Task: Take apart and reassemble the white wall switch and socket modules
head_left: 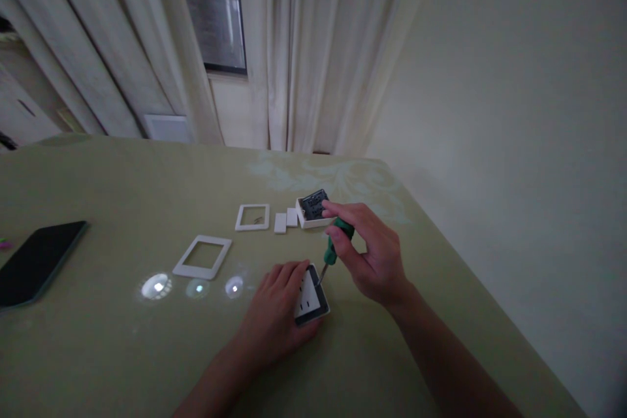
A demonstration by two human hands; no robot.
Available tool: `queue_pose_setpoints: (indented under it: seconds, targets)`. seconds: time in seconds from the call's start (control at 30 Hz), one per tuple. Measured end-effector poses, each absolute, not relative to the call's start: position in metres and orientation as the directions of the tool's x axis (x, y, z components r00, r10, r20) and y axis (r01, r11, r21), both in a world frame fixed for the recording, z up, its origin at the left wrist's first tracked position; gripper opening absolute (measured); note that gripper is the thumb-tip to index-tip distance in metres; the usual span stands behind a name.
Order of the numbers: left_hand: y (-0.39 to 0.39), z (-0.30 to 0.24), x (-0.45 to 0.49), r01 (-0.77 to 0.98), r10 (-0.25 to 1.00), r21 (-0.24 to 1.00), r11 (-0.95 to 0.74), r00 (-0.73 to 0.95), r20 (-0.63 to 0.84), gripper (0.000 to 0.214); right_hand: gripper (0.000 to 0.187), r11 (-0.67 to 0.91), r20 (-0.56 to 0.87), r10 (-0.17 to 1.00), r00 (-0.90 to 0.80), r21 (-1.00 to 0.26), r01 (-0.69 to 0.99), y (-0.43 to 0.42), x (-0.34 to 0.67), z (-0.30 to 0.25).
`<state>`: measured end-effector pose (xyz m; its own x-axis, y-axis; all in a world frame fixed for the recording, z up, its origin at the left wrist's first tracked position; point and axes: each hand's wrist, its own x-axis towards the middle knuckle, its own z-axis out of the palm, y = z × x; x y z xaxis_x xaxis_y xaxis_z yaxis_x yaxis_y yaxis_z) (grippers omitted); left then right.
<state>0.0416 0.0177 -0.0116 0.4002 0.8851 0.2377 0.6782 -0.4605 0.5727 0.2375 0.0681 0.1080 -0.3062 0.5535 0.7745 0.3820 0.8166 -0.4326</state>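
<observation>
My left hand [279, 304] is closed around a wall socket [308, 300] with a white slotted face and a dark grey surround, holding it on the table. My right hand [369, 251] grips a screwdriver [331, 252] by its green handle. The metal shaft slants down to the socket's upper right edge, where the tip meets the dark surround; any screw there is too small to make out. Past my right fingertips sits a white box [316, 223] with a black part in it, partly hidden by the hand.
Two white square frames [203, 272] [238, 217] lie to the left, small metal bits inside the farther one. Two small white plates [280, 223] are beside the white box. A dark tablet-like slab [42, 261] rests at far left. A wall [514, 144] borders the table's right edge; curtains [318, 59] hang behind.
</observation>
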Motion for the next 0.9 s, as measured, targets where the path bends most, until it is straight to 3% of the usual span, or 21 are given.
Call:
queue_pose_setpoints:
  seconds: [0.37, 0.9]
  targets:
    - [0.017, -0.013, 0.041, 0.680, 0.878, 0.557, -0.477, 0.403, 0.259, 0.082, 0.031, 0.844, 0.801, 0.510, -0.314, -0.395, 0.363, 0.068, 0.236, 0.106]
    - [0.017, -0.013, 0.041, 0.679, 0.880, 0.565, -0.470, 0.412, 0.238, 0.080, 0.035, 0.867, 0.867, 0.434, -0.246, -0.328, 0.374, 0.071, 0.234, 0.097]
